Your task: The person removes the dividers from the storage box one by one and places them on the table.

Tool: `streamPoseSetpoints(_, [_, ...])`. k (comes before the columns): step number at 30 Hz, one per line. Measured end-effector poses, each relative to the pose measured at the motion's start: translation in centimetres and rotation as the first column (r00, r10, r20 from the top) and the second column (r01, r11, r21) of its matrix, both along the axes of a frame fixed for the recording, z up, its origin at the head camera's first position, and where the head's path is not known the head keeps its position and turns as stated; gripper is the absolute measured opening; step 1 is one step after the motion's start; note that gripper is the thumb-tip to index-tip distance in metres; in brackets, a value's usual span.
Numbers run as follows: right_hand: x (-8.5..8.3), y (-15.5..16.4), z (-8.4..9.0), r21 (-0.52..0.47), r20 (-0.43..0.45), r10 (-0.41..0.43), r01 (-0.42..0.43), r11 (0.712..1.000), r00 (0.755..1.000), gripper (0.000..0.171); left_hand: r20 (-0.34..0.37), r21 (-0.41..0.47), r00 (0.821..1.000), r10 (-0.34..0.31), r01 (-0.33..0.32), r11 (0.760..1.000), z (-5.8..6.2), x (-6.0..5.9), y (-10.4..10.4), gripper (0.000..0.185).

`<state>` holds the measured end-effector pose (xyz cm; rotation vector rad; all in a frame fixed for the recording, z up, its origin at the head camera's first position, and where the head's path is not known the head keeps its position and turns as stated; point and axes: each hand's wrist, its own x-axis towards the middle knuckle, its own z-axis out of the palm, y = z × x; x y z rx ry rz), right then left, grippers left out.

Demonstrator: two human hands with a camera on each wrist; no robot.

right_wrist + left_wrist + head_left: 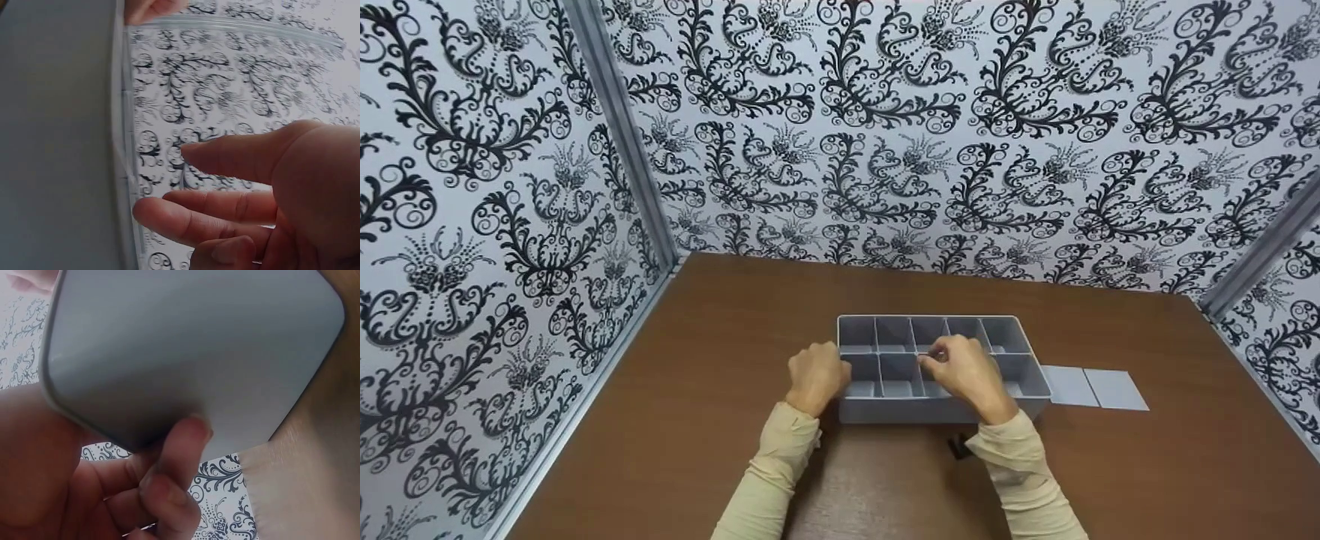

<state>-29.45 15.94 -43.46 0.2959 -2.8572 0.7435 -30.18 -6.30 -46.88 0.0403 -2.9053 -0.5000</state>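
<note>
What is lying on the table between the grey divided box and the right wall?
In the head view, two flat grey panels lie side by side on the table, just right of the divided box.

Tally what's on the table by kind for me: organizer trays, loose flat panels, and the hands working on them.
Grey divided organizer tray: 1
Loose grey flat panels, lying to the tray's right, first and second: 2
Hands at the tray, left hand and right hand: 2
Total: 5
</note>
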Motion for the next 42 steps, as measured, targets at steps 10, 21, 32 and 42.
streamPoseSetpoints(10, [-0.3, -1.1, -1.4, 0.077, 0.031, -0.004, 0.002, 0.997, 1.000, 0.017, 0.014, 0.000, 1.000, 0.001, -0.001, 1.000, 0.1, -0.1, 0.0, 0.021])
streamPoseSetpoints(21, [-0.3, -1.7, -1.9, 0.110, 0.092, -0.006, -0.004, 0.994, 0.996, 0.019, 0.028, -0.004, 1.000, -0.001, 0.001, 1.000, 0.0, -0.2, 0.0, 0.021])
streamPoseSetpoints(32, [-0.2, -1.6, -1.6, 0.088, 0.064, 0.019, -0.025, 0.996, 0.998, 0.021, -0.035, -0.005, 0.999, -0.030, 0.030, 1.000, -0.2, 0.1, 0.0, 0.021])
streamPoseSetpoints(42, [-0.1, -1.6, -1.4, 0.075, 0.067, 0.023, -0.028, 0.997, 0.998, 0.018, -0.028, -0.008, 0.999, -0.028, 0.027, 1.000, -0.1, 0.1, 0.0, 0.023])
